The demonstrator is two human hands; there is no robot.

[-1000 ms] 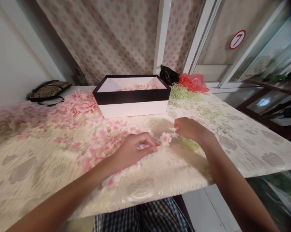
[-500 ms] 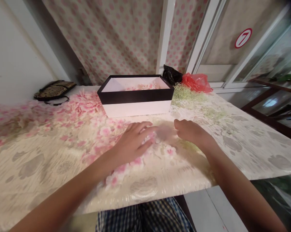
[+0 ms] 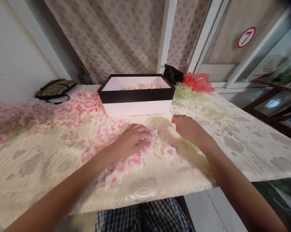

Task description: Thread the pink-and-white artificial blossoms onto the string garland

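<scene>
My left hand (image 3: 135, 139) rests palm down among loose pink and white petals (image 3: 133, 161) on the table. Its fingers are bent together, and a few petals show at the fingertips and beside the thumb. To the right, above the tabletop, my right hand (image 3: 187, 128) is curled closed, its back towards me; whatever it holds, if anything, is hidden. Beyond both hands stands a white box (image 3: 139, 109) with a broad black rim. Pink petals or flowers (image 3: 145, 86) lie inside it.
Pink petals (image 3: 84, 104) cover the table's left side. Green shredded filler (image 3: 187, 93) lies right of the box, near a red plastic bag (image 3: 198, 82) and a black bag (image 3: 173, 74). A patterned pouch (image 3: 55, 88) is at the back left. The tablecloth (image 3: 145, 196) reaches the near edge.
My left hand's fingers have drawn together over the petals, and the hand has shifted slightly left. My right hand has moved slightly up and left, still curled.
</scene>
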